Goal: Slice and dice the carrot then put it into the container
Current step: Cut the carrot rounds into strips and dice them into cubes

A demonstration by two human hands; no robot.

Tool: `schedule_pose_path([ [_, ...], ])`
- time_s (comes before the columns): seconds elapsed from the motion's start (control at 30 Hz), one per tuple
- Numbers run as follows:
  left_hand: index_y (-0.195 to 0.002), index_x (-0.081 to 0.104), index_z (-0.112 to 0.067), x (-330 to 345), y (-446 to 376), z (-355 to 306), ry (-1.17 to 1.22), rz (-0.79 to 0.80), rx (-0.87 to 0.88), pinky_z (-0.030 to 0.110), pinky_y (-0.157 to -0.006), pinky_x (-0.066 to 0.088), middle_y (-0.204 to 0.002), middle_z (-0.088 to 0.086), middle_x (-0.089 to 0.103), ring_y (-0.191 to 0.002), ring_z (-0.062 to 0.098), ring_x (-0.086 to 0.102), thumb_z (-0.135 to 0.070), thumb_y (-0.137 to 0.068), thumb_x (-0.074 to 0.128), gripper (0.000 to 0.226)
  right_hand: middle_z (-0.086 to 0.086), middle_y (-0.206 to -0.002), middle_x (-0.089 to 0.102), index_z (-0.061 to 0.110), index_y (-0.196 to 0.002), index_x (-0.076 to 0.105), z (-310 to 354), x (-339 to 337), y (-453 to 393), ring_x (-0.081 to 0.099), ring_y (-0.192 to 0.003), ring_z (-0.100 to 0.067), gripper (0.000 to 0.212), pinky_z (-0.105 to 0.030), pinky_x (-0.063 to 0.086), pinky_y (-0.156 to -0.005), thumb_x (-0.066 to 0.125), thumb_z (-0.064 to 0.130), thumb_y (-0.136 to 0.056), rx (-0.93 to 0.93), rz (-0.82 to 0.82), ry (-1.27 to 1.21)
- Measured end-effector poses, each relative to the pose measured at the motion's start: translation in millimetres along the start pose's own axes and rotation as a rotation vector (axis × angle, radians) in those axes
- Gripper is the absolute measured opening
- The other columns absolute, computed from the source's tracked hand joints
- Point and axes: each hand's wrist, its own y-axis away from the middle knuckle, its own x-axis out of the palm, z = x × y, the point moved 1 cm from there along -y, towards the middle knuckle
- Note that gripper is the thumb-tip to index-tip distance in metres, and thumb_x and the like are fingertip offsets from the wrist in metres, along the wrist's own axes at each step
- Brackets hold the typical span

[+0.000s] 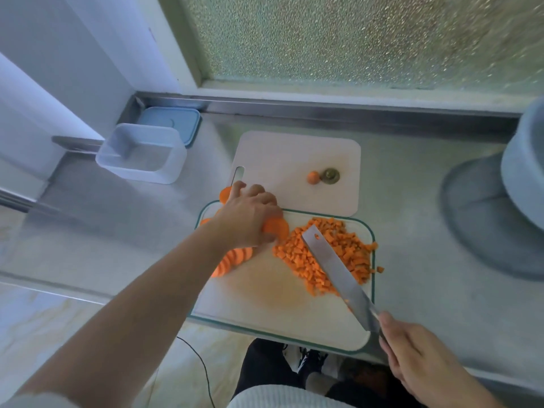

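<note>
Looking down: a person stands at a steel counter below a frosted window.
Left hand: the left hand reaches forward with the arm nearly straight, palm down, fingers curled over a small stack of carrot slices and gripping it on the cutting board.
Right hand: the right hand is at the lower right, fingers wrapped round the handle of a knife; the handle itself is mostly hidden.
Knife: the broad blade slants up and to the left over the board, its tip above the diced pile.
Diced carrot: a heap of diced carrot covers the right part of the board, a few cubes at its right rim.
More slices: fanned carrot rounds lie under the left wrist.
Second board: a pale board lies just behind, holding a carrot end and a dark stem piece.
Container: a clear, open container sits well to the left, its blue lid behind it.
</note>
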Motion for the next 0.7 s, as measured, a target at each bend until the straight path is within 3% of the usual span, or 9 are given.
schedule_pose_path([
  [0.07,-0.120,0.066,-0.028,-0.1,-0.5,-1.1,0.049,0.010,-0.010,0.047,-0.104,0.022,-0.135,-0.008,0.055,-0.132,0.026,0.041,-0.056,-0.076,0.078,0.054,0.002,-0.049,0.055,0.014,-0.062,0.058,12.4,-1.0,2.2,0.052,-0.051,-0.011,0.078,-0.011,0.039,-0.047,0.019,0.082,-0.074,0.013,0.102,0.036],
  [0.13,-0.114,0.065,-0.025,-1.0,-1.4,-6.1,0.158,0.001,-0.067,0.041,-0.097,0.025,-0.127,-0.009,0.054,-0.127,0.024,0.040,-0.047,-0.078,0.080,0.044,0.003,-0.046,0.052,0.022,-0.060,0.057,19.4,-2.3,2.9,0.046,-0.043,-0.006,0.082,-0.010,0.035,-0.042,0.014,0.092,-0.067,0.009,0.118,0.030],
  [0.2,-0.102,0.067,-0.018,-6.0,4.2,-14.4,0.393,-0.088,-0.122,0.036,-0.086,0.033,-0.103,-0.008,0.060,-0.108,0.021,0.052,-0.032,-0.083,0.080,0.027,0.004,-0.046,0.052,0.023,-0.059,0.056,22.6,-0.5,3.9,0.045,-0.039,-0.003,0.082,-0.011,0.036,-0.042,0.014,0.094,-0.066,0.003,0.127,0.054],
  [0.3,-0.092,0.065,-0.013,-16.5,32.3,-26.2,0.713,-0.323,-0.286,0.022,-0.069,0.043,-0.078,-0.010,0.057,-0.075,0.002,0.054,-0.018,-0.087,0.078,0.014,0.000,-0.042,0.045,0.014,-0.056,0.050,25.8,5.3,4.1,0.042,-0.037,-0.004,0.069,-0.014,0.031,-0.041,0.023,0.073,-0.078,0.017,0.104,0.027],
  [0.4,-0.089,0.061,-0.028,-12.0,73.6,-45.2,0.850,-0.575,-0.515,0.011,-0.065,0.041,-0.070,-0.012,0.058,-0.068,0.004,0.055,-0.016,-0.084,0.075,0.019,-0.001,-0.040,0.043,0.008,-0.058,0.050,29.1,11.5,4.7,0.048,-0.040,-0.009,0.067,-0.025,0.040,-0.051,0.029,0.070,-0.075,0.008,0.119,0.011],
  [0.5,-0.087,0.059,-0.040,20.6,107.4,-72.5,1.064,-0.494,-0.728,0.019,-0.061,0.046,-0.077,-0.020,0.064,-0.062,0.008,0.061,-0.008,-0.083,0.080,0.038,-0.005,-0.051,0.059,0.012,-0.067,0.061,24.9,20.4,2.9,0.061,-0.055,-0.014,0.070,-0.037,0.051,-0.066,0.031,0.075,-0.072,0.014,0.100,0.039],
  [0.57,-0.086,0.060,-0.041,45.6,124.1,-91.8,1.049,-0.409,-0.739,0.016,-0.064,0.046,-0.079,-0.023,0.065,-0.064,0.004,0.061,-0.006,-0.081,0.081,0.042,-0.001,-0.055,0.061,0.017,-0.066,0.062,28.9,25.2,1.0,0.058,-0.056,-0.010,0.069,-0.034,0.048,-0.066,0.028,0.077,-0.071,-0.008,0.136,0.114],
  [0.63,-0.091,0.062,-0.036,59.0,133.9,-105.0,0.900,-0.487,-0.639,0.009,-0.070,0.044,-0.081,-0.020,0.063,-0.071,-0.002,0.057,-0.010,-0.081,0.080,0.033,0.001,-0.052,0.057,0.017,-0.061,0.055,33.5,27.4,-2.9,0.052,-0.053,-0.006,0.068,-0.030,0.044,-0.063,0.025,0.076,-0.074,-0.037,0.184,0.175],
  [0.7,-0.103,0.063,-0.026,66.1,137.2,-112.2,0.750,-0.573,-0.487,0.012,-0.079,0.046,-0.098,-0.013,0.061,-0.084,0.002,0.058,-0.021,-0.086,0.072,0.020,0.002,-0.048,0.049,0.015,-0.058,0.045,37.3,28.3,-6.9,0.045,-0.048,-0.004,0.065,-0.027,0.038,-0.058,0.023,0.073,-0.078,-0.054,0.234,0.228],
])
